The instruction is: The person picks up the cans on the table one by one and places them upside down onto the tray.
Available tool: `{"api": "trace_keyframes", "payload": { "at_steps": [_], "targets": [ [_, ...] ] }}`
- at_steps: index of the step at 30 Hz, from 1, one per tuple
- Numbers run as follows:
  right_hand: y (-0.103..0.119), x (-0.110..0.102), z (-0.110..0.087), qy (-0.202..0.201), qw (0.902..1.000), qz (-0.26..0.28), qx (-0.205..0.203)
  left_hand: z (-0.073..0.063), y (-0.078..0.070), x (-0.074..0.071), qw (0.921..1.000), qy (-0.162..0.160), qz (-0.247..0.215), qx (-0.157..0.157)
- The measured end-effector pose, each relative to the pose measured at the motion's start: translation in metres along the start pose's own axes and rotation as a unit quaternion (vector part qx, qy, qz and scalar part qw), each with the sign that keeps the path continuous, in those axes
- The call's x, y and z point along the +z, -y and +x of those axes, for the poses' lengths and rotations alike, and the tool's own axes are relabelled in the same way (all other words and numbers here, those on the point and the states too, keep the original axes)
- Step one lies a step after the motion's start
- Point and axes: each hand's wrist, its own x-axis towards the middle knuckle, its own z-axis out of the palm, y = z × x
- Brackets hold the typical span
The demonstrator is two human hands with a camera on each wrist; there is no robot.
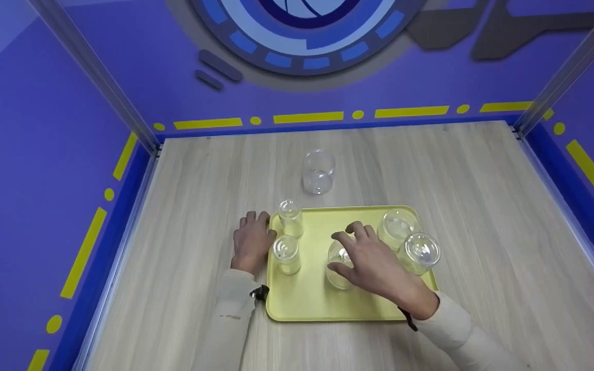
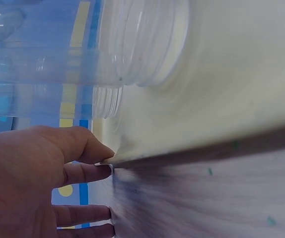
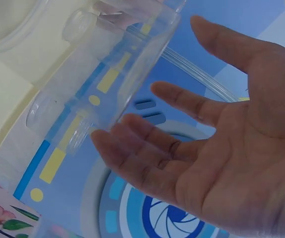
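Observation:
My left hand (image 1: 251,239) is at the left edge of a yellow tray (image 1: 310,304). In the left wrist view its thumb and forefinger pinch the rim. My right hand (image 1: 374,263) hovers over a clear jar (image 1: 337,281) in the middle of the tray, partly hiding it. The right wrist view has the thumb and fingers spread apart beside the jar's flat base, holding nothing. Two narrow clear jars, a rear one (image 1: 291,219) and a front one (image 1: 286,255), stand upside down along the tray's left side, their threaded mouths down.
Two wider jars, one farther back (image 1: 399,226) and one nearer (image 1: 421,252), stand close together at the tray's right side. Behind the tray, a clear cylindrical container (image 1: 319,172) stands on the wooden table (image 1: 199,180). Blue printed panels (image 1: 13,196) enclose the left, back and right.

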Motion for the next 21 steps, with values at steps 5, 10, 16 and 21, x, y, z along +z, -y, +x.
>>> {"api": "trace_keyframes", "payload": {
  "at_steps": [5, 10, 16, 21],
  "targets": [
    [0.002, -0.006, 0.003, -0.021, 0.9997, -0.004, -0.014, 0.001, 0.0, -0.001, 1.0, 0.002, 0.004, -0.001],
    [0.004, -0.016, 0.007, -0.022, 0.9996, -0.012, -0.011, 0.001, 0.0, 0.0, 1.0, 0.002, 0.003, 0.0],
    [0.009, -0.032, 0.011, -0.029, 0.9992, -0.023, -0.016, 0.0, 0.0, -0.001, 1.0, 0.0, 0.004, 0.003],
    [0.012, -0.043, 0.015, -0.035, 0.9985, -0.024, -0.035, 0.0, -0.001, -0.001, 1.0, 0.002, 0.006, 0.0]
  ]
}}
